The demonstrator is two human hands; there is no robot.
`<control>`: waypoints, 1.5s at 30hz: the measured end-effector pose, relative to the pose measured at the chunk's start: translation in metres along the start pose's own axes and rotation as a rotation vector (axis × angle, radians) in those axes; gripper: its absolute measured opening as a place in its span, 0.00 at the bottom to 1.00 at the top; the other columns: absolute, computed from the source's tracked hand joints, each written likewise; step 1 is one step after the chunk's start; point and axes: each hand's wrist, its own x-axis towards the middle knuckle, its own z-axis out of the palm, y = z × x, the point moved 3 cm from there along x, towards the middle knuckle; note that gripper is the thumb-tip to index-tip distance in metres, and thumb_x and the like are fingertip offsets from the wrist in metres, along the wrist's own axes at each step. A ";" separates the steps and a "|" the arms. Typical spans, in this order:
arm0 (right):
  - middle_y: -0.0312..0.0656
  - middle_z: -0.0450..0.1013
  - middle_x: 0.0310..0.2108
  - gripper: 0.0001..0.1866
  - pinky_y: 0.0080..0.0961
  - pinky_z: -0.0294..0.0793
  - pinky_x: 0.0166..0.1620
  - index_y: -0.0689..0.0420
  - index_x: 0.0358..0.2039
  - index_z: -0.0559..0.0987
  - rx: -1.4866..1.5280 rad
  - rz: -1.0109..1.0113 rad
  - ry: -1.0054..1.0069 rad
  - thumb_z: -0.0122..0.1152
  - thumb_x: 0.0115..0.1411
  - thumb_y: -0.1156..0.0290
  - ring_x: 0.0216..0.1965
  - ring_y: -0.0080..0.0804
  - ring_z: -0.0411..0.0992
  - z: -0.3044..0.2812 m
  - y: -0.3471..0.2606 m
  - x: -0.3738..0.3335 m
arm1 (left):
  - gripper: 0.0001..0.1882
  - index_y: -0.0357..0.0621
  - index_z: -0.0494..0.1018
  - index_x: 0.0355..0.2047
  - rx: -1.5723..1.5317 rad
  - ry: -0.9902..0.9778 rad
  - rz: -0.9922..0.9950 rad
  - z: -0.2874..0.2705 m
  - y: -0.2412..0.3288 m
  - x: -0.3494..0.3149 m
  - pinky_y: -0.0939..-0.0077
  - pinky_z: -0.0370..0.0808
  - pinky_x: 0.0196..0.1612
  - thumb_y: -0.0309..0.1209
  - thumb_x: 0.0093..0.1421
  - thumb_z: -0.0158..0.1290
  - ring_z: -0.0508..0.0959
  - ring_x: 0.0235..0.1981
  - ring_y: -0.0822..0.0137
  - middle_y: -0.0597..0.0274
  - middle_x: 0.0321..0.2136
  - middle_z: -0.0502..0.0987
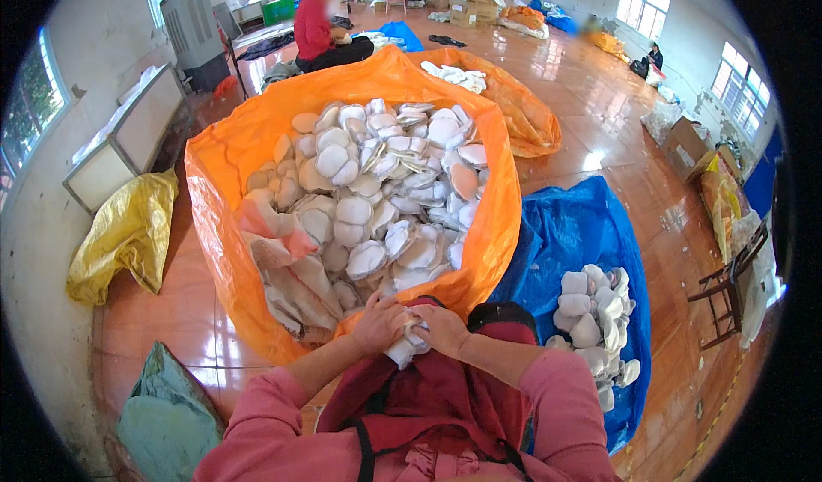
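Over my lap, my left hand (380,323) and my right hand (441,331) are closed together on a small white padded piece (404,352). Its lower end sticks out below my fingers; the rest is covered by them. Just beyond my hands stands a big orange woven plastic sack (224,264), its mouth spread wide. Inside lies a heap of rounded white pads (351,211), a few of them beige or peach. A pinkish-white crumpled cloth (295,281) hangs at the sack's near left side.
To my right, several white pads (587,331) are piled on a blue plastic sheet (548,246). A yellow sack (128,234) and a green one (167,413) lie at left. Farther off are another orange sack (522,122), a seated person in red (317,28) and a wooden chair (728,289) at right.
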 end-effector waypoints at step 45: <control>0.46 0.73 0.44 0.32 0.40 0.66 0.54 0.55 0.46 0.74 0.121 -0.327 -0.003 0.68 0.36 0.63 0.49 0.46 0.69 -0.007 0.020 -0.065 | 0.33 0.46 0.66 0.55 -0.311 -0.584 -0.086 -0.030 0.059 0.013 0.58 0.66 0.55 0.31 0.45 0.60 0.71 0.50 0.49 0.48 0.46 0.72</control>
